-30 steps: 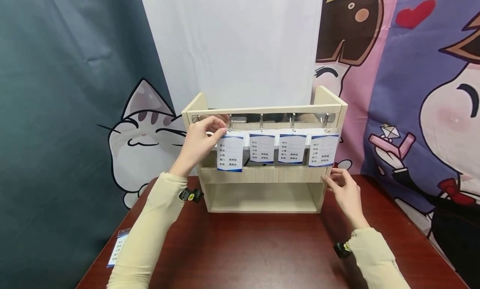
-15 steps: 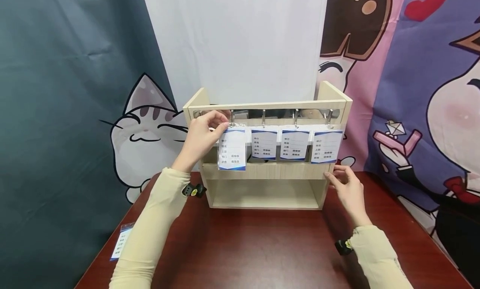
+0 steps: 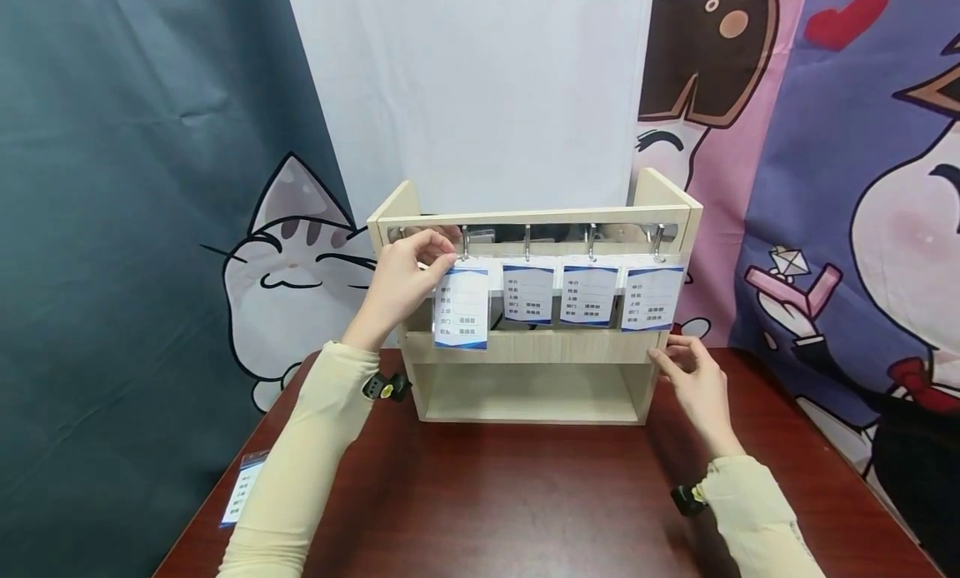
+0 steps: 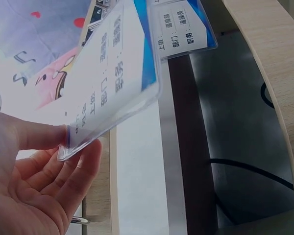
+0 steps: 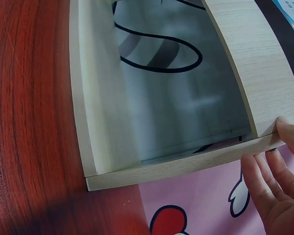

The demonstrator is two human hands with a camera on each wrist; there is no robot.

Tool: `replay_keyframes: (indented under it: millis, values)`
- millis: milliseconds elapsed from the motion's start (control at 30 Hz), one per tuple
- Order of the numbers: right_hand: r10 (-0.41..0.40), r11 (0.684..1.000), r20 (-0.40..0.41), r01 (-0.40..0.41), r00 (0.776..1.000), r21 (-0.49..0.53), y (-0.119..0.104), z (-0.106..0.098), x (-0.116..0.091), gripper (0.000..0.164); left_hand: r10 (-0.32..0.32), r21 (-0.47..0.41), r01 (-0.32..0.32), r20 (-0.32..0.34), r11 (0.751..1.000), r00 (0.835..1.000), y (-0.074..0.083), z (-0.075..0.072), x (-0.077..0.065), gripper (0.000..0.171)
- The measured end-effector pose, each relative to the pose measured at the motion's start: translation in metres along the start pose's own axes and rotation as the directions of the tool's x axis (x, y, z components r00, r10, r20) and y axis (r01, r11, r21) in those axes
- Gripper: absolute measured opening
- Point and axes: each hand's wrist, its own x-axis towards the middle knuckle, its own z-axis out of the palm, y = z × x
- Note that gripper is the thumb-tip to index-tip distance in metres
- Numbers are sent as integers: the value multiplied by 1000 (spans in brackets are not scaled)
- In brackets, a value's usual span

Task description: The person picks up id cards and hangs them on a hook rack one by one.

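My left hand (image 3: 408, 278) pinches the upper left corner of a clear-sleeved ID badge (image 3: 461, 310) just below a metal hook. In the left wrist view, thumb and fingers hold that badge (image 4: 112, 73) by its corner; whether its slot is on the hook cannot be told. Three similar badges hang to its right: one badge (image 3: 528, 295), a second badge (image 3: 589, 296) and a third badge (image 3: 651, 300), each from its own hook. At the lower right, my right hand (image 3: 697, 386) grips the side panel of the pale wooden rack (image 3: 525, 346), thumb in front and fingers on the outer side (image 5: 279, 193).
Another badge (image 3: 243, 488) lies on the left edge of the reddish-brown table (image 3: 525, 495). The metal hook rail (image 3: 558, 233) runs under the rack's top board. An open compartment (image 3: 528, 392) is at the bottom. Printed cloth (image 3: 285, 295) surrounds the table behind.
The head view has shifted slightly. The badge in my left hand tilted a little, then dropped slightly lower; the hand keeps its pinch. My right hand stays on the rack's side.
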Motion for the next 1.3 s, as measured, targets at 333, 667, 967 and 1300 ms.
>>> replay_keyframes:
  millis: [333, 667, 967, 1300]
  values:
    - [18, 1000, -5, -18, 1000, 11, 6, 1, -7, 43, 4, 3, -4, 13, 1000, 1000, 1, 3, -2, 9]
    - [-10, 1000, -24, 10, 1000, -2, 1, -2, -2, 41, -2, 6, 2, -14, 1000, 1000, 4, 5, -5, 10]
    - [8, 1000, -22, -8, 1000, -2, 2, -1, -1, 40, 37, 9, -37, -26, 999, 999, 2, 6, -5, 10]
    - [-22, 1000, -20, 22, 1000, -13, 0, 0, -1, 40, 48, 21, -47, -42, 999, 998, -2, 10, -7, 11]
